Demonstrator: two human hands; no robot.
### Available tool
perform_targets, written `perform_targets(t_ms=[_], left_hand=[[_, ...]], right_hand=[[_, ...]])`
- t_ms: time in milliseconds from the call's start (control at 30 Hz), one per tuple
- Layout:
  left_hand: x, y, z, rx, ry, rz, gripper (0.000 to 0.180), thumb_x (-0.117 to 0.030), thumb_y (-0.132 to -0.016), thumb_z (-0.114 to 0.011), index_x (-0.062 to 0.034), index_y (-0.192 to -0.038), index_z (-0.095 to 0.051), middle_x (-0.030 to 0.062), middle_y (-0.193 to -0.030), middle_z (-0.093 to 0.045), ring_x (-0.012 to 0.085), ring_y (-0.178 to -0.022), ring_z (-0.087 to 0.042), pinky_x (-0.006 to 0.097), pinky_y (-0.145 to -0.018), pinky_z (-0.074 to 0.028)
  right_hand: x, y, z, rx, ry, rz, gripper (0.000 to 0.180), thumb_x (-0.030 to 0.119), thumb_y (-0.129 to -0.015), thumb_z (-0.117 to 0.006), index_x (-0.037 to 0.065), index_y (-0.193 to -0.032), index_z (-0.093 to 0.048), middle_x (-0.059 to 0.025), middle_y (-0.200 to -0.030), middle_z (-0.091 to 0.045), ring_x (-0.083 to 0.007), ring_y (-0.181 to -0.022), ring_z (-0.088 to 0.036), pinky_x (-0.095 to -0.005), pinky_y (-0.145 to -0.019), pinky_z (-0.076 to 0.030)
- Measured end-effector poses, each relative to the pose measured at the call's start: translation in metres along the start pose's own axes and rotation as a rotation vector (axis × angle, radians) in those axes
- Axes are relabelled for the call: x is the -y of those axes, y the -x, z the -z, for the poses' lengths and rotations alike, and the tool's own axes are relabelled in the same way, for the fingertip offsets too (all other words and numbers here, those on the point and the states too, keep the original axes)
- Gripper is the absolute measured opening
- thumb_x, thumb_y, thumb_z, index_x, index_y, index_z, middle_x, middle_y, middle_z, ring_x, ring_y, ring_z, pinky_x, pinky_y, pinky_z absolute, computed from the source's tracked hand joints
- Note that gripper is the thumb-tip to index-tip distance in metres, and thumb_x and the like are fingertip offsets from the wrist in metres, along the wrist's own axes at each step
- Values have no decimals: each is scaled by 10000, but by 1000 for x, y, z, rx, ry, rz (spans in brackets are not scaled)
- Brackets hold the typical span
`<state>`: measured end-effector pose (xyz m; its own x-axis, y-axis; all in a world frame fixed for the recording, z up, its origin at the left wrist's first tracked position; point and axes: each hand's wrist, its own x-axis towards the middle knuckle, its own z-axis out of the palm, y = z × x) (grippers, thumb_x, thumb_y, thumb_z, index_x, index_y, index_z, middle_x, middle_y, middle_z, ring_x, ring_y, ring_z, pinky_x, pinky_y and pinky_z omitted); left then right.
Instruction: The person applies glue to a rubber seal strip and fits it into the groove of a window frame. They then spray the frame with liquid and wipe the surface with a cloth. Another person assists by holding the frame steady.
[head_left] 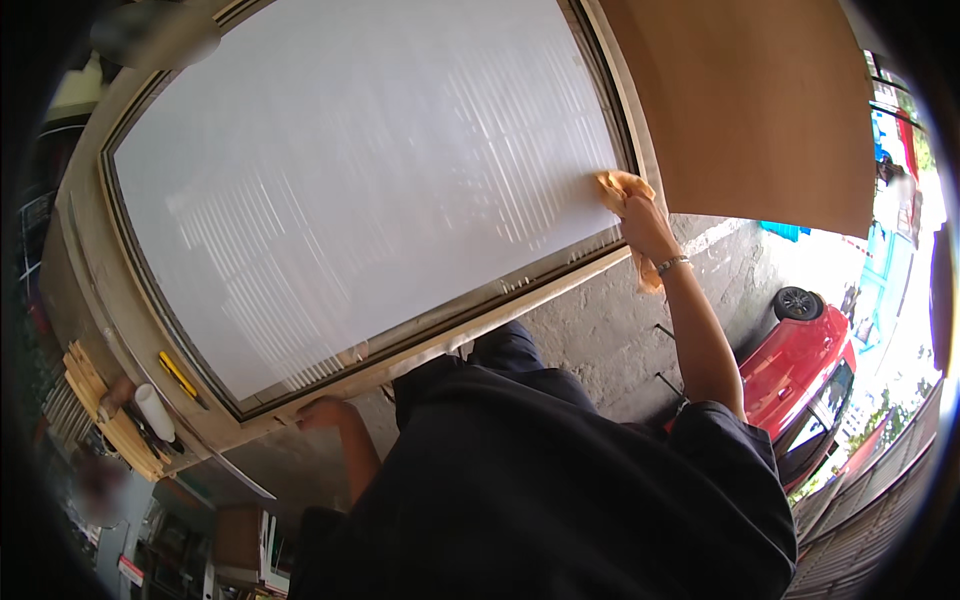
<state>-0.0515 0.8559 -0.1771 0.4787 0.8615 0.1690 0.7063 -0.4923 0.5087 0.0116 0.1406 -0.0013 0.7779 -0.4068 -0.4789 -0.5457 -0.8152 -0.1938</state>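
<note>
Orange cloth (pixel 622 190) is bunched under the right hand (pixel 645 228), fingers clenched on it and pressed to the frosted glass panel (pixel 360 190) near its edge beside the hand. Left hand (pixel 322 412) grips the frame (pixel 420 355) at the panel's near edge, fingers curled under. Risk, in my judgement: hard pressure at that edge could shift the panel, or the cloth could slip free.

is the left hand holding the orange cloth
No, the orange cloth is pressed to the frosted glass panel by the right hand; the left hand grips the frame.
</note>
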Motion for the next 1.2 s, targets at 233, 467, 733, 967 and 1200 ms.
perform_targets(t_ms=[233,467,733,967,1200], left_hand=[[-49,12,-5,87,257,270,614,-439,-1064,-370,128,-1255,-231,276,-1149,-461,384,-998,-605,489,-795,-570],[-19,13,-19,68,74,-12,726,-577,-1051,-232,76,-1367,-193,330,-1203,-437,422,-1055,-575,491,-814,-578],[13,14,-30,127,-258,-132,649,-530,-1062,-274,28,-1390,-228,284,-1204,-462,364,-1051,-589,453,-821,-578],[-25,29,-25,99,378,159,468,-336,-1101,-305,13,-1407,-245,188,-1307,-420,273,-1134,-540,374,-944,-516],[-80,35,17,196,564,335,575,-407,-1096,-316,32,-1448,-196,228,-1353,-363,322,-1178,-485,368,-1002,-439]], right_hand=[[79,33,-25,189,-9,-119,155,12,-846,-574,-1,-885,-723,-132,-880,-724,-228,-871,-688,-366,-822,-533],[290,133,-130,247,151,376,289,169,-888,-587,24,-1108,-706,-260,-1002,-693,-328,-963,-688,-387,-756,-593],[83,18,-63,41,-102,-433,341,287,-941,-514,27,-904,-731,-170,-889,-735,-265,-877,-715,-394,-782,-555],[126,21,-82,108,233,-160,247,164,-899,-534,50,-1000,-728,-171,-903,-724,-285,-873,-711,-438,-792,-560],[395,132,-189,89,122,729,198,163,-902,-560,3,-910,-678,-161,-921,-648,-299,-913,-669,-413,-706,-599]])
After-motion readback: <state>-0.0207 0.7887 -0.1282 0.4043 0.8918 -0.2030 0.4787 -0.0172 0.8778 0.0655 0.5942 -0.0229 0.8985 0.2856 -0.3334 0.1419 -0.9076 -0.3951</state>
